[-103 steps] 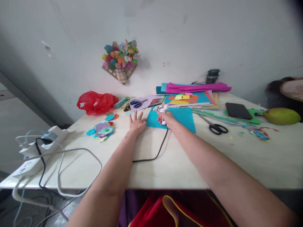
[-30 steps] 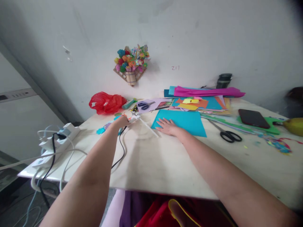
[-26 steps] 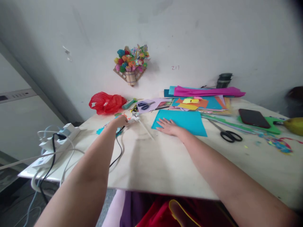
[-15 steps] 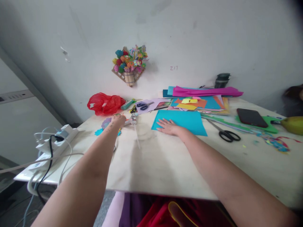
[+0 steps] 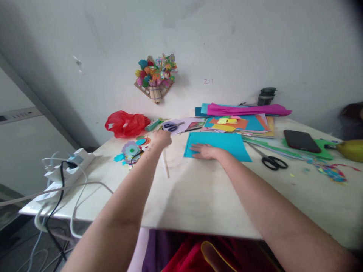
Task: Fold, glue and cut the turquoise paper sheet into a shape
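My left hand point(image 5: 162, 139) is closed over a hot glue gun, whose body it mostly hides. From beneath the hand a pale glue stick point(image 5: 166, 166) sticks out toward me. To its left lie a purple scalloped paper flower point(image 5: 131, 145) and several small cut paper pieces point(image 5: 119, 158). My right hand point(image 5: 204, 151) rests flat, fingers spread, on the left part of a blue sheet point(image 5: 231, 145). Black-handled scissors point(image 5: 273, 162) lie to the right of the sheet.
A red plastic bag point(image 5: 126, 124), another pair of scissors point(image 5: 171, 126) and stacked coloured paper point(image 5: 255, 126) line the back. A phone point(image 5: 302, 141) lies at right. A power strip point(image 5: 65, 173) with loose cables occupies the left edge. A flower decoration point(image 5: 155, 77) hangs on the wall.
My left hand has moved right from the cut paper pieces onto the glue gun, uncovering the purple flower. The blue sheet has slid slightly right under my right hand. A white cable has shifted.
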Demonstrator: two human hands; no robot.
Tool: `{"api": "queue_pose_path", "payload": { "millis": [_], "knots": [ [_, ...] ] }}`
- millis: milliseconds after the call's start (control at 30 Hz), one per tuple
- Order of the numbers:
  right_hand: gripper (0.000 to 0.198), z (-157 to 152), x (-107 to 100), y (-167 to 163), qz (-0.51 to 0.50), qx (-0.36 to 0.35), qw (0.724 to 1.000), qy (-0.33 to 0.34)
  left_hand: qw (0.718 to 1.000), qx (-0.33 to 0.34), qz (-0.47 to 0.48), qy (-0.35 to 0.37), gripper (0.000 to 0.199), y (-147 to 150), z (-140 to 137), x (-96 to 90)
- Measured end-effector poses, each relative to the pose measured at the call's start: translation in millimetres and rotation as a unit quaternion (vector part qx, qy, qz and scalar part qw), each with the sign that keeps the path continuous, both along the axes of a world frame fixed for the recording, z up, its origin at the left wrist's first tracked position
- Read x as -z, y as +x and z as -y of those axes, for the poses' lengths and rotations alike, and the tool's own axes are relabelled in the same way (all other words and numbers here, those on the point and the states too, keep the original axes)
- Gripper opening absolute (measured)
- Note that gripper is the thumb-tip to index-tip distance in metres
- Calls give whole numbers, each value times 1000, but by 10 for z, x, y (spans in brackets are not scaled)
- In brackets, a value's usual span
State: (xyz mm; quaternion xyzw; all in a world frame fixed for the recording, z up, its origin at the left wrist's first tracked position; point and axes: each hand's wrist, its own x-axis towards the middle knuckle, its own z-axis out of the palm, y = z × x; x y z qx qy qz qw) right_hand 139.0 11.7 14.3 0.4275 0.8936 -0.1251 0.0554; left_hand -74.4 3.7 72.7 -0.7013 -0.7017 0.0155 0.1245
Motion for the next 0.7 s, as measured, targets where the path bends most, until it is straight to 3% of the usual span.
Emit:
{"api": "queue_pose_path", "payload": {
  "millis": [133, 233, 300, 400, 500, 700],
  "knots": [
    [57, -16, -85, 96, -31, -41, 998, -33, 995, 101, 18, 13, 40, 411, -12, 382],
    [49, -50, -97, 178, -97, -54, 992, -63, 992, 118, 44, 19, 43, 523, -23, 661],
    [42, -75, -65, 204, -145, -16, 988, -51, 991, 115, 61, 6, 46, 534, -22, 775],
    [45, -99, 15, 180, -174, 63, 982, 32, 992, 107, 72, 9, 50, 531, -10, 833],
    [52, -98, 90, 115, -142, 86, 981, 103, 992, 110, 56, 23, 50, 541, 2, 813],
    [59, -66, 177, 56, -18, 82, 996, 31, 993, 105, 55, 19, 48, 544, 15, 781]
  ]
}}
